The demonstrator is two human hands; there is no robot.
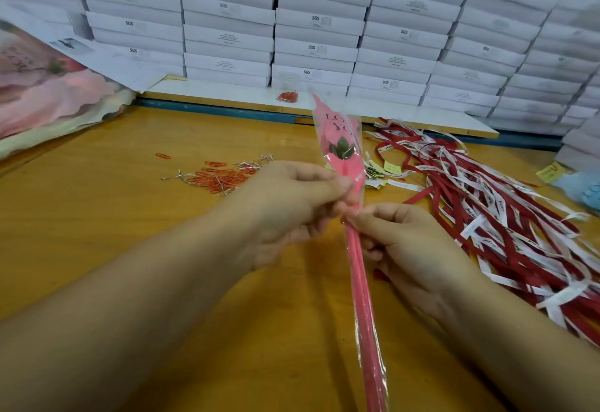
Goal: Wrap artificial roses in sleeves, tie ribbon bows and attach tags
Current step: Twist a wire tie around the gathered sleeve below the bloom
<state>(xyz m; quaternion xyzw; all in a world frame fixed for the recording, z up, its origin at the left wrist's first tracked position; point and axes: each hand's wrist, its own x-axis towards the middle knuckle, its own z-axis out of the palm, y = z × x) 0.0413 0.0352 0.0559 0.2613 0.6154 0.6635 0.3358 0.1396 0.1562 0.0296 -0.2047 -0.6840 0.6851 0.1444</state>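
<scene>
Rose (pixel 339 143), artificial, pink, in printed clear sleeve (pixel 367 330): held upright above the middle of the tabletop (pixel 130 233), stem end toward the near edge. Left hand (pixel 292 207) and right hand (pixel 402 239): forearms angled in from the near corners, fingertips pinched on the sleeve just below the bloom. Step judged: sleeve to be gathered tight at that neck and held with one hand while a ribbon (pixel 487 190) is drawn from the heap along the right edge.

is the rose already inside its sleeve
Inside: the clear sleeve covers the rose from bloom to stem; left hand and right hand pinch it.
</scene>
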